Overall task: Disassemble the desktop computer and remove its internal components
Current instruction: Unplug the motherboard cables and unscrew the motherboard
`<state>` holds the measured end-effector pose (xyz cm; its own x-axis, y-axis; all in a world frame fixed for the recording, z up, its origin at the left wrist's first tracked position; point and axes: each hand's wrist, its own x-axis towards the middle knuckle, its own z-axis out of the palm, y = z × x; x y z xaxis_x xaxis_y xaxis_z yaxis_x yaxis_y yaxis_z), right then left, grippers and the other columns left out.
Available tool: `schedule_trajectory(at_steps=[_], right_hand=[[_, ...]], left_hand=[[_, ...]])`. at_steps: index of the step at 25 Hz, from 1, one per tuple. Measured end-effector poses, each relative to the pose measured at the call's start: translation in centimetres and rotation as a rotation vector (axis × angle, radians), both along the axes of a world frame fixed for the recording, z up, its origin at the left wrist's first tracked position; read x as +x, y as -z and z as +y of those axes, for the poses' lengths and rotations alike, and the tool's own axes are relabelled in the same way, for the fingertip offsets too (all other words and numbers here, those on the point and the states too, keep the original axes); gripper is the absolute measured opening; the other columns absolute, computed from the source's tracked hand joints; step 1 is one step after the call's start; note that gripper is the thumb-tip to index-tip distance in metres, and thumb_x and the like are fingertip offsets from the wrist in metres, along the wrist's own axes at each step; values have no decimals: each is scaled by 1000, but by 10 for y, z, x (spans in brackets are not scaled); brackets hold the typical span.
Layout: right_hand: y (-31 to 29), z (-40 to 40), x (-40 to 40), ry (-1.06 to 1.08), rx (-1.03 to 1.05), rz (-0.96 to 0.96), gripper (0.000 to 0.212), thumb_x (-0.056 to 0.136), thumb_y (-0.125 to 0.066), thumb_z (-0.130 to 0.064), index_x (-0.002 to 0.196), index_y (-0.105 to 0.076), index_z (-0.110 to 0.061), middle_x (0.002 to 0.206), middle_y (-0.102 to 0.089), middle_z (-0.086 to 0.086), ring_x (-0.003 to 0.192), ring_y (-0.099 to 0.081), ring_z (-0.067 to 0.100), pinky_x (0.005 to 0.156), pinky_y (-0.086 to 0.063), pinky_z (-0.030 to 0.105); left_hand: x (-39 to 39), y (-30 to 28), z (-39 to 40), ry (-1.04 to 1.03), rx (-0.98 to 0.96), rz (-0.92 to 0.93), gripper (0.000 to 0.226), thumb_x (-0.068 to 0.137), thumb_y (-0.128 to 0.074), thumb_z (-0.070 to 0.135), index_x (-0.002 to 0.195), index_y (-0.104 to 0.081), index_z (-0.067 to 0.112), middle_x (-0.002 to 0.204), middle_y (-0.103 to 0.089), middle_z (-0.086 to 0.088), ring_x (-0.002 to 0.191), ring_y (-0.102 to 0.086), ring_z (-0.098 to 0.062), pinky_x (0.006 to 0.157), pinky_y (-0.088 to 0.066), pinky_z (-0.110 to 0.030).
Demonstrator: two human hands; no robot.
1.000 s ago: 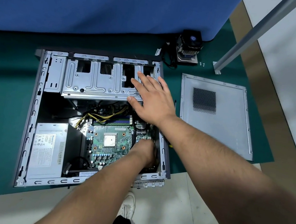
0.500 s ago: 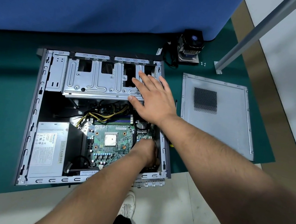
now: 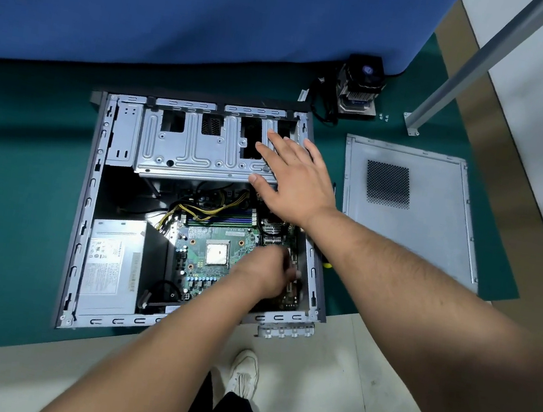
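My right hand (image 3: pixel 296 178) lies flat, fingers spread, steadying the drive cage (image 3: pixel 201 151); my left hand (image 3: pixel 270 271) reaches the motherboard (image 3: pixel 211 236) edge, its grip hidden. I'd work slowly, prying evenly.

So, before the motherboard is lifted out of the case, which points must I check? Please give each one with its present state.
1. Side panel off, lying on the mat: ok.
2. CPU cooler removed, CPU bare: ok.
3. Yellow power cables unplugged from the motherboard: not ok, they still run to it.
4. Right hand steadies the drive cage: ok.
5. What the left hand grips: cannot tell.
6. Mounting screws out: cannot tell.
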<state>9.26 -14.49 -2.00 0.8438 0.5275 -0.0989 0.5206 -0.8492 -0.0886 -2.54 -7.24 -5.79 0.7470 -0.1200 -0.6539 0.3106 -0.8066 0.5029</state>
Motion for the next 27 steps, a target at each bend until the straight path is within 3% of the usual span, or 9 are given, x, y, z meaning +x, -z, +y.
schedule_trajectory(at_steps=[4, 6, 9, 12, 14, 16, 21, 23, 27], right_hand=[[-2, 1, -1, 3, -7, 9, 66, 100, -26, -66, 159, -31, -35, 170, -19, -7, 154, -21, 18, 127, -3, 44], [-4, 1, -1, 6, -11, 13, 66, 100, -26, -66, 158, -31, -35, 170, -19, -7, 154, -22, 17, 127, -4, 44], [-4, 2, -1, 5, -18, 16, 65, 101, -27, -65, 158, -32, -34, 169, -19, -8, 154, -22, 17, 127, -4, 44], [-5, 2, -1, 6, 2, 18, 60, 104, -28, -58, 158, -33, -34, 169, -21, -7, 154, -23, 16, 127, -4, 44], [-5, 2, -1, 4, 23, 6, 54, 107, -28, -50, 157, -36, -32, 168, -23, -7, 153, -24, 16, 127, -4, 43], [-3, 1, -1, 13, 59, -4, 50, 109, -30, -42, 156, -39, -30, 167, -28, -6, 153, -25, 17, 127, -5, 41], [0, 3, -1, 55, 74, -13, 52, 109, -31, -42, 156, -39, -24, 167, -28, -3, 156, -16, 19, 127, -6, 40], [2, 0, -1, 28, 59, -27, 53, 107, -33, -44, 156, -39, -23, 166, -29, -2, 156, -17, 21, 127, -8, 42], [-6, 9, 32, -11, 58, -55, 60, 99, -42, -56, 150, -45, -24, 161, -32, 4, 149, -26, 29, 120, -22, 50]], left_hand=[[-6, -19, 40, 123, -23, 50, 55, 95, -51, 67, 69, -55, 20, 73, -57, -2, 77, -57, -25, 66, -43, -32], [-13, -31, 56, 98, -120, 106, 59, 92, -48, 74, 68, -59, 21, 71, -58, 0, 72, -56, -17, 66, -44, -28], [-18, -47, 78, 53, -194, 22, 44, 96, -51, 66, 95, -73, 27, 91, -70, 6, 87, -63, -13, 79, -50, -28], [-14, -50, 110, 38, -54, -441, 21, 101, -59, 34, 114, -73, 23, 111, -73, 4, 107, -64, -19, 93, -50, -33], [-8, -49, 133, 81, 87, -711, 23, 97, -62, 22, 117, -72, 20, 114, -71, 2, 112, -61, -25, 95, -48, -40], [-5, -42, 154, 139, 230, -842, 31, 92, -64, 19, 123, -69, 21, 121, -68, 1, 117, -58, -30, 96, -46, -45], [0, -22, 172, 155, 388, -844, 61, 93, -60, 29, 151, -42, 34, 163, -33, -2, 148, -31, -32, 122, -24, -52], [7, -15, 172, 110, 404, -801, 62, 97, -56, 38, 154, -33, 41, 166, -27, 2, 152, -26, -27, 124, -18, -51], [9, -4, 174, 116, 433, -827, 62, 94, -57, 40, 152, -36, 40, 165, -31, 2, 152, -26, -25, 124, -19, -51]])
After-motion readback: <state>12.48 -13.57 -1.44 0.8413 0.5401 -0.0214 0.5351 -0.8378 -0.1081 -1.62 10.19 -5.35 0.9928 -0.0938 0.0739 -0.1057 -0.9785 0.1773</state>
